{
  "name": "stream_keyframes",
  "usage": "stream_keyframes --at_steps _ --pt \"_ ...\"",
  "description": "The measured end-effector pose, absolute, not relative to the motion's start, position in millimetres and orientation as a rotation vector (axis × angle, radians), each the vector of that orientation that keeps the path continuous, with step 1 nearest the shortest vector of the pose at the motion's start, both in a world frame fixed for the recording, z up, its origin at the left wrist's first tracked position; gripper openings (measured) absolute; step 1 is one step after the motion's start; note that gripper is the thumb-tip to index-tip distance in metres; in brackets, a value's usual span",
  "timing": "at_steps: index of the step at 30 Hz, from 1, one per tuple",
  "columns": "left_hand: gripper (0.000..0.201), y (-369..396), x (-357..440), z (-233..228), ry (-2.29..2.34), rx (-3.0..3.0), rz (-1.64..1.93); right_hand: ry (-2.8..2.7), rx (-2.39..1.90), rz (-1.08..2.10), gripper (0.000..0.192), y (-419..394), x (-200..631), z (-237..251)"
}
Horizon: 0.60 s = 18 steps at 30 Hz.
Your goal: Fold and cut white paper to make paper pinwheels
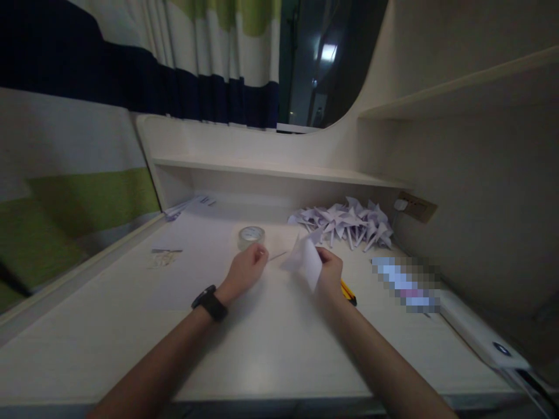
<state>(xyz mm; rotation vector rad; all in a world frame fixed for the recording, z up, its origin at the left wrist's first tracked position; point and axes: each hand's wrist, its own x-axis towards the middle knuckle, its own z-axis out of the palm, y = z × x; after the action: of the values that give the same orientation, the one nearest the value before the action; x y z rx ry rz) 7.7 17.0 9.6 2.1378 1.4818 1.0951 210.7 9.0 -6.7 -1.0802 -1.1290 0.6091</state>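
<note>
1. The left hand (245, 269) rests low over the counter (271, 343), fingers curled in and pinched on a thin stick (278, 256) that points toward the other hand. A dark watch (210, 302) sits on that wrist.
2. The right hand (329, 273) is closed on a folded piece of white paper (305, 260), held just above the counter, between the 2 hands.
3. A roll of clear tape (251, 235) lies flat on the counter just behind the left hand, not touching it.
4. A heap of folded paper pinwheels (347, 224) lies at the back right of the counter, under the shelf (279, 170), well behind the right hand.
5. A yellow and black tool (348, 293) pokes out beside the right wrist; what kind cannot be told.
6. A stack of paper sheets (192, 205) lies at the back left corner. Small scraps (163, 256) lie on the left of the counter.
7. A wall socket (417, 206) sits on the right wall. A white flat device (480, 334) lies along the right edge.
</note>
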Motion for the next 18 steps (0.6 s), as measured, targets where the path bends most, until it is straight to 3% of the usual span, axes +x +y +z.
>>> stream_keyframes --at_steps 3,8,18 --pt "0.023 34.1 14.9 13.0 1.608 2.602 0.719 -1.027 -1.092 0.6 0.027 22.7 223.6 -8.8" --pt "0.02 61.2 46.9 7.2 1.606 2.715 0.518 -1.003 -1.08 0.563 0.029 35.1 236.9 -15.5" --pt "0.026 81.9 52.8 -6.9 1.55 2.504 0.684 -1.049 -1.099 0.534 0.021 25.8 228.4 -10.2"
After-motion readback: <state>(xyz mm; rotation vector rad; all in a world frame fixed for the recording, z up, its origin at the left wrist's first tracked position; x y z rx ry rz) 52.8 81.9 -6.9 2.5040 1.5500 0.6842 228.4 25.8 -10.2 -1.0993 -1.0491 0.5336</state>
